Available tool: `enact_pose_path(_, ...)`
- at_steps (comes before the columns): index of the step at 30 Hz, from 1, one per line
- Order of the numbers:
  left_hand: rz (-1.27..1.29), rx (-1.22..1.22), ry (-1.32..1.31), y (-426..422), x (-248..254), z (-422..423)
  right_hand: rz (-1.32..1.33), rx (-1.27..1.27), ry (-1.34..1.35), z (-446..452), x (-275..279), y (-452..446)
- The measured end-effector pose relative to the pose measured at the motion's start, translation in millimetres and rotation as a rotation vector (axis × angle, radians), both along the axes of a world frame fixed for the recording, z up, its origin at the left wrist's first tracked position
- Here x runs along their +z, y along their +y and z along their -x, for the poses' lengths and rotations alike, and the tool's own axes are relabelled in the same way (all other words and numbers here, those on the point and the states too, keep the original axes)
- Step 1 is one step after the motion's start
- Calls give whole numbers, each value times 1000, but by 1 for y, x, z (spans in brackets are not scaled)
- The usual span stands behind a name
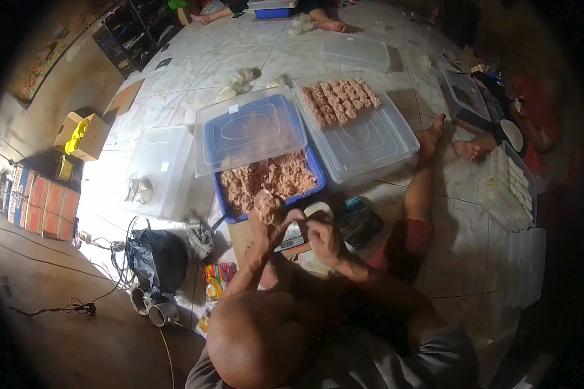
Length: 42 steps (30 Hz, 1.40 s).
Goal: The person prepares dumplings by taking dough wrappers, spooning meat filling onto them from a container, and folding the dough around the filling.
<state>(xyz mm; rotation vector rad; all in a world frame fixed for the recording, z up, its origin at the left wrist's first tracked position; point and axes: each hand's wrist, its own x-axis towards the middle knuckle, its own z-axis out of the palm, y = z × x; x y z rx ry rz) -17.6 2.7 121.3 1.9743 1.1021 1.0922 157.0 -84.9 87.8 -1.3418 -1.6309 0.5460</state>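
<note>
My left hand (264,230) is closed around a lump of pinkish minced mixture (268,204), which bulges out above the fingers. It is raised over the front edge of a blue tub (224,209) that holds more of the mixture. My right hand (326,243) is beside it, fingers curled and the tips close to my left hand. Whether they pinch anything is too small to see. A clear lid (250,129) lies across the back of the tub. Right of it, rows of shaped pieces (340,102) sit on a clear plastic box (363,146).
A dark bag (156,256) and cables lie to the left, near a mug (162,314). Another clear container (157,170) stands left of the tub. A tub of pale pieces (505,191) is at right. Other people's bare feet (474,148) show at right and back.
</note>
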Motion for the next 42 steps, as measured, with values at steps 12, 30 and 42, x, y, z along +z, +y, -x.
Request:
enact_pose_path(12,268,-25,-433,-1,48,16,481,150,611,-13,0,-26)
enact_pose_path(30,197,-281,-147,0,37,2,-72,75,187,0,9,-12)
enact_pose_path(42,242,-117,-282,-7,25,-26,20,-56,217,9,8,-18)
